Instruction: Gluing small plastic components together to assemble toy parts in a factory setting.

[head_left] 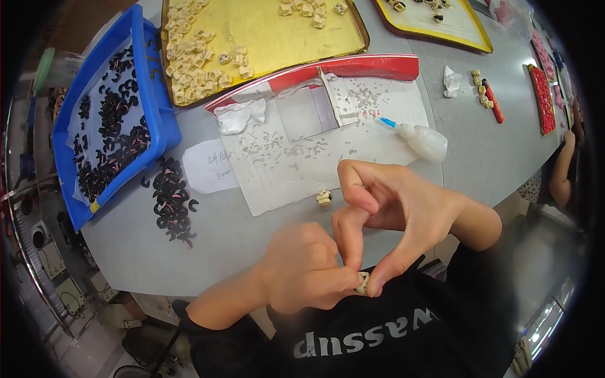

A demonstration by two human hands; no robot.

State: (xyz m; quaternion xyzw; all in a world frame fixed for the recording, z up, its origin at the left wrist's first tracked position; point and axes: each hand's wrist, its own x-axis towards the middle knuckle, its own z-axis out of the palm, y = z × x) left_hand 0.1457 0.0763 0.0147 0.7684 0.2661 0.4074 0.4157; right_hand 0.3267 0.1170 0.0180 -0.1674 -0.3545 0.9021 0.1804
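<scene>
Close to my body, a small cream-coloured figure piece [363,284] is pinched between my two hands. My right hand [403,217] grips it with thumb and a fingertip, the other fingers curled above. My left hand [302,268] is closed and slightly blurred, its fingertips pressed against the piece's left side. Fingers hide most of the piece. Just beyond them, another small cream figure piece [323,198] with dark marks sits on the table by the edge of a white cardboard sheet [277,189]. Farther right on that sheet lies a squeeze bottle [425,142] with a blue needle tip.
A blue bin [165,123] of black curved parts stands left, with a pile of such parts [171,198] beside it. Behind are yellow trays [277,50] [482,38] holding cream pieces. A red pen-like tool [493,101] and crumpled tissue [451,82] lie right. Someone's arm [561,170] shows far right.
</scene>
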